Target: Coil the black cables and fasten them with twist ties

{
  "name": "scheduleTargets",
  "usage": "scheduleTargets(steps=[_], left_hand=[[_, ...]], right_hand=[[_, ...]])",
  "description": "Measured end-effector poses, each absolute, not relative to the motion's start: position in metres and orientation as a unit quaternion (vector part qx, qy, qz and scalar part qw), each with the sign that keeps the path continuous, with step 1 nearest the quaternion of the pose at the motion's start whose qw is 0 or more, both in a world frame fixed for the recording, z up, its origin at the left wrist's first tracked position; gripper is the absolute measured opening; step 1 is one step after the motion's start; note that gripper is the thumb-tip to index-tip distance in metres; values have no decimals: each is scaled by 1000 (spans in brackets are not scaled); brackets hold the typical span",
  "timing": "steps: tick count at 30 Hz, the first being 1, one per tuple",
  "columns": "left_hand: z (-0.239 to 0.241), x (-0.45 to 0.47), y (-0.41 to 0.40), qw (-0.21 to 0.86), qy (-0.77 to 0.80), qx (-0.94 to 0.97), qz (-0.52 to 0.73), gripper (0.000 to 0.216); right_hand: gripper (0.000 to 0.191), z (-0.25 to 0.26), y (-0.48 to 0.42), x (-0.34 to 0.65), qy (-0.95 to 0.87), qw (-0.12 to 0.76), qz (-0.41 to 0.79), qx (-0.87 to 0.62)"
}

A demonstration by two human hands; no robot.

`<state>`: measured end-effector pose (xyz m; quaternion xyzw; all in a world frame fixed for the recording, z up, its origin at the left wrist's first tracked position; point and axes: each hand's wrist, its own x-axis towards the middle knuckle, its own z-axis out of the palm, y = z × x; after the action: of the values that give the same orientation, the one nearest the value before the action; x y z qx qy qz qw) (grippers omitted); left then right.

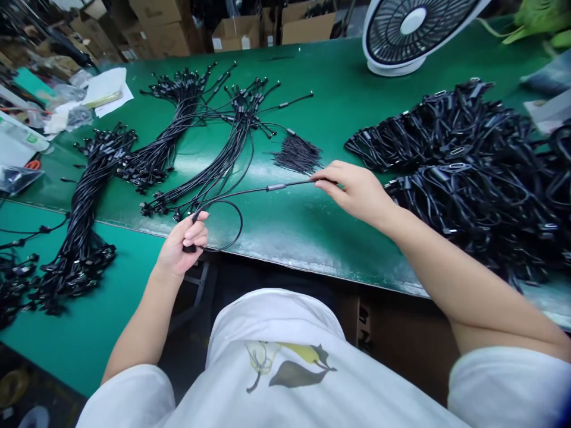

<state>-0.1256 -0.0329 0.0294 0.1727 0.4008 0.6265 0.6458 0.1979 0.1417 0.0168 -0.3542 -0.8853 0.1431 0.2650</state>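
Observation:
A thin black cable (pixel 250 191) with a grey cylindrical sleeve (pixel 276 186) stretches between my two hands. My left hand (pixel 185 241) is closed around one end of it, and a loop of the cable hangs beside the fingers. Out to the right, my right hand (pixel 352 187) pinches the other end between thumb and fingertips; the very tip is hidden. Just beyond the cable lies a small pile of short black ties (pixel 297 153). Behind my left hand a loose bundle of black cables (pixel 227 145) rests on the green table (pixel 321 220).
More cable bundles (pixel 173 128) lie at the back left, with another (pixel 89 196) farther left. Large heaps of coiled black cables (pixel 486 196) cover the right side. A white fan (pixel 408 35) stands at the back. Papers (pixel 104 92) and cardboard boxes (pixel 238 32) are beyond.

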Motion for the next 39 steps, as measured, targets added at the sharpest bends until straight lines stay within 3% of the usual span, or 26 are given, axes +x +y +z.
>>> scheduleTargets(steps=[5,11,16,21,24,26,28,31,35,39], left_hand=[[25,-132,-35,612,484,315,540,24],[31,-139,-41,587,592,470,289,23],[40,-131,-35,598,510,352,508,25],[44,-111,-7,560,465,223,648,16],[32,-84,8,493,492,292,656,24],[20,-63,12,460,502,386,622,31],[10,-46,10,456,507,467,563,34],[6,-35,5,501,498,510,491,35],[14,-33,9,572,429,410,567,37],[8,-23,14,586,440,322,599,42]], right_hand=[[28,28,145,208,-845,323,90,-416],[26,39,148,221,-841,298,72,-445],[29,41,145,226,-852,283,35,-439],[30,35,110,208,-908,93,-41,-406],[24,34,72,186,-962,-30,44,-268],[24,39,54,171,-976,-50,132,-166],[27,47,52,159,-971,-15,200,-131],[28,50,72,150,-927,138,285,-202],[24,22,90,135,-772,375,417,-300],[34,-9,73,109,-530,435,658,-313]])
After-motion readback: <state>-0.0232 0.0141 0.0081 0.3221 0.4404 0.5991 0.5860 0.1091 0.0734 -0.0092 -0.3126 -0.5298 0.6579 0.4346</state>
